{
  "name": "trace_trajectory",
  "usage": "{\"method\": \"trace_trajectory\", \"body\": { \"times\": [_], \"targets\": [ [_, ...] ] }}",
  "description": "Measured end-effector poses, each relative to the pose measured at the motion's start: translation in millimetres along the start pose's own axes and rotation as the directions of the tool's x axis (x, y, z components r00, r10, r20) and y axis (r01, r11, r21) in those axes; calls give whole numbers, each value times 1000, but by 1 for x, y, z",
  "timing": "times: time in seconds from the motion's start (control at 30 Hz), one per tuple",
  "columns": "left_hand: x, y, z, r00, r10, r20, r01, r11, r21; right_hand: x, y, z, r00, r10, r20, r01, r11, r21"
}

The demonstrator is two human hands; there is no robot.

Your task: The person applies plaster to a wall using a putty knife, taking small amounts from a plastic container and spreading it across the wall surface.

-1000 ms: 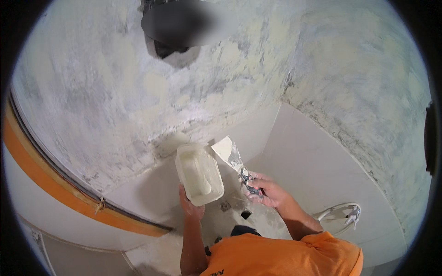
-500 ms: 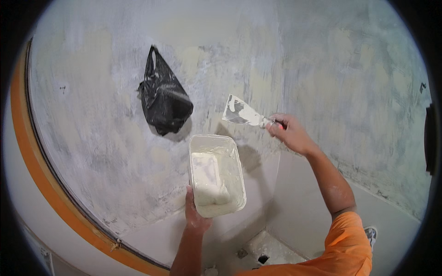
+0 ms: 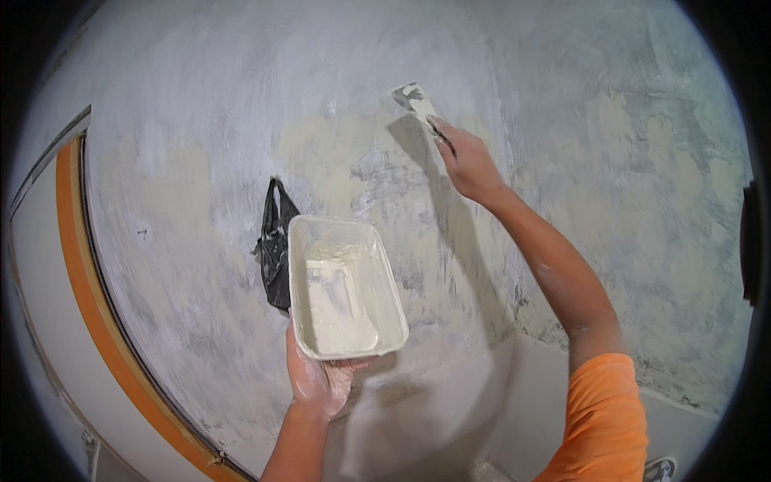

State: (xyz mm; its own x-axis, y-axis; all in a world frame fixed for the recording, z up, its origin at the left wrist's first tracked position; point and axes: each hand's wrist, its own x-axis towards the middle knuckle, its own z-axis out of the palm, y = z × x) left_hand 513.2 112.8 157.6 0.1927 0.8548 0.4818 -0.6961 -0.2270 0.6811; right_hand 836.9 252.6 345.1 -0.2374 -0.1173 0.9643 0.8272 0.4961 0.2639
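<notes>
A rectangular plastic tub [image 3: 389, 277] with cream-coloured filler [image 3: 341, 317] inside rests in my left hand [image 3: 317, 386], which supports it from below and at its near side. Its fingers are partly hidden under the tub. My right hand [image 3: 470, 165] grips the handle of a putty knife [image 3: 419, 103], its arm stretched far up and forward. Cream filler coats part of the knife's blade. The blade is close to the patchy grey wall [image 3: 353, 48]; I cannot tell if it touches.
A black plastic bag [image 3: 275, 257] hangs on the wall, partly behind the tub. To the left runs an orange-edged door frame [image 3: 80, 265]. A small fixing [image 3: 142, 233] sticks out of the wall. Pale panels [image 3: 546, 394] cover the wall's lower part around a corner.
My right hand has carried the putty knife upward along the wall. The view has tilted up, and the tub has shifted left, now overlapping the black bag.
</notes>
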Motion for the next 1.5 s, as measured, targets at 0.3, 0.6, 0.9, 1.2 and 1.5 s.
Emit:
{"method": "trace_trajectory", "body": {
  "times": [0.3, 0.6, 0.9, 1.2, 1.5],
  "targets": [
    [57, 51, 82, 975, 207, 74, -219, 949, 226, 35, -17, 68, 844, 503, 185, -452, 853, -259],
    [115, 79, 124, 889, 359, 284, -407, 904, 132, -60, -38, 20, 787, 433, 439, -331, 897, -292],
    [128, 95, 142, 924, 324, 204, -359, 919, 162, 61, 28, -18, 939, 292, 180, -244, 937, -249],
    [131, 79, 125, 926, 333, 179, -364, 914, 181, -17, -21, 61, 759, 583, 291, -542, 813, -215],
    [133, 69, 139, 931, 308, 196, -339, 929, 151, -131, -25, -19, 747, 341, 571, -240, 939, -247]
  ]
}}
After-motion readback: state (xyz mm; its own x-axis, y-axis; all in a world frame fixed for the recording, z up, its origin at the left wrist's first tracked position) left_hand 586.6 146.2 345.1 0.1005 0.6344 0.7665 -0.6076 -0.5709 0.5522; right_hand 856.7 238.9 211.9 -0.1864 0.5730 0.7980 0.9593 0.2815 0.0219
